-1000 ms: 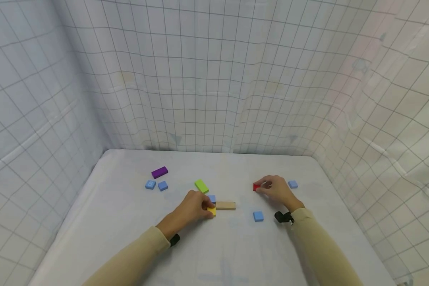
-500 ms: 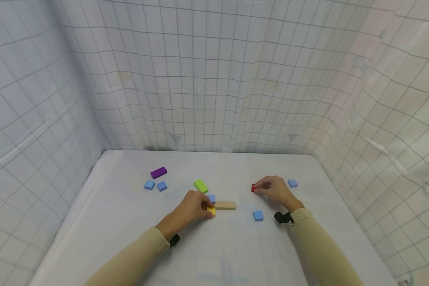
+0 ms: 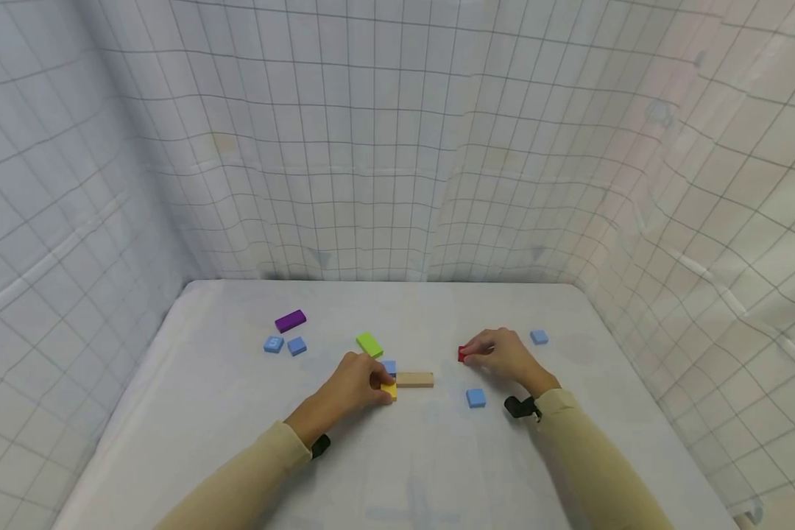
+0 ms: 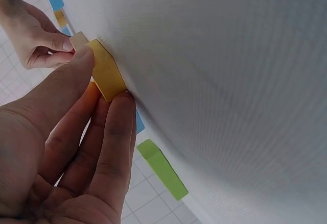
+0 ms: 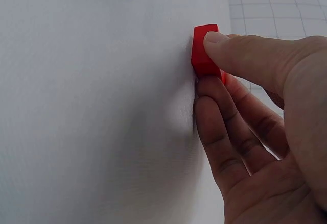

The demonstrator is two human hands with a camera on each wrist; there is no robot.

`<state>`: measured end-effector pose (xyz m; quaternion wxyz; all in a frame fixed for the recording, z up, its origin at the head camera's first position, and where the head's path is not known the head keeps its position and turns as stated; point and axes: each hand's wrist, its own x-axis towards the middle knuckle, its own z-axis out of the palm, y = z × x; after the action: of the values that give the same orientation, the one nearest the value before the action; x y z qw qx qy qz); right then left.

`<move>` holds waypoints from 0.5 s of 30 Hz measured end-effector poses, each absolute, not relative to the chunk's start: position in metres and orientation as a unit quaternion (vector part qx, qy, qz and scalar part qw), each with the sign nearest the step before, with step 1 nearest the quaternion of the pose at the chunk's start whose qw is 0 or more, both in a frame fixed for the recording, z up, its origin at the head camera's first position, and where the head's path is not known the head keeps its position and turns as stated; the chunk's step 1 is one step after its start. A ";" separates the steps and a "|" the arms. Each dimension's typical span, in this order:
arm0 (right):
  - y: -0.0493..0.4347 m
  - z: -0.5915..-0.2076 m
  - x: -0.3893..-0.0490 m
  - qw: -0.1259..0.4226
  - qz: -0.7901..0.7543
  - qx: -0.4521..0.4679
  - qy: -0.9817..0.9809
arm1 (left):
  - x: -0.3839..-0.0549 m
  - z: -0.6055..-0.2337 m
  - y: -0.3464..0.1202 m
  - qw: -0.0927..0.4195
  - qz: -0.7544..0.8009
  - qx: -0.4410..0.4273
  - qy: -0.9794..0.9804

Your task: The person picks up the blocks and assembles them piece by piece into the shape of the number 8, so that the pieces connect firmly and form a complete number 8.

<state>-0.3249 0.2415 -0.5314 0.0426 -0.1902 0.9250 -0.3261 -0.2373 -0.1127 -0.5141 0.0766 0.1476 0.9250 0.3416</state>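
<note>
My left hand (image 3: pixel 351 386) pinches a yellow block (image 4: pixel 108 73) between thumb and fingers, low over the white tabletop. Right behind that block sits a blue block (image 3: pixel 388 366), and a plain wooden block (image 3: pixel 415 380) lies to its right. With thumb and fingertips my right hand (image 3: pixel 506 358) pinches a red block (image 5: pixel 204 53), right of the wooden one and apart from it. Much of the red block hides behind the fingers in the head view. A blue tile (image 3: pixel 475 398) lies in front of the right hand.
A green block (image 3: pixel 369 345) lies behind the left hand. Farther left are a purple block (image 3: pixel 291 321), a blue tile with a pale mark (image 3: pixel 274 344) and another blue tile (image 3: pixel 297 346). One more blue tile (image 3: pixel 539 337) lies right of the right hand. Gridded curtains surround the table.
My right hand has moved a little left and nearer to me with the red block, towards the wooden block. The left hand keeps its hold on the yellow block. The head view has shifted slightly.
</note>
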 end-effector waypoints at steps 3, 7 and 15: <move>0.239 -0.529 -0.323 0.049 -0.317 -0.198 0.926 | -0.238 -0.514 -0.113 0.077 0.341 0.146 0.926; 0.235 -0.527 -0.320 0.058 -0.311 -0.209 0.925 | -0.238 -0.512 -0.113 0.076 0.339 0.147 0.926; 0.229 -0.525 -0.314 0.058 -0.317 -0.230 0.918 | -0.238 -0.514 -0.113 0.071 0.344 0.154 0.924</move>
<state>-0.3139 0.2291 -0.5254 0.0585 -0.2299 0.9184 -0.3166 -0.2379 -0.1127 -0.5135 0.0708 0.1535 0.9236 0.3440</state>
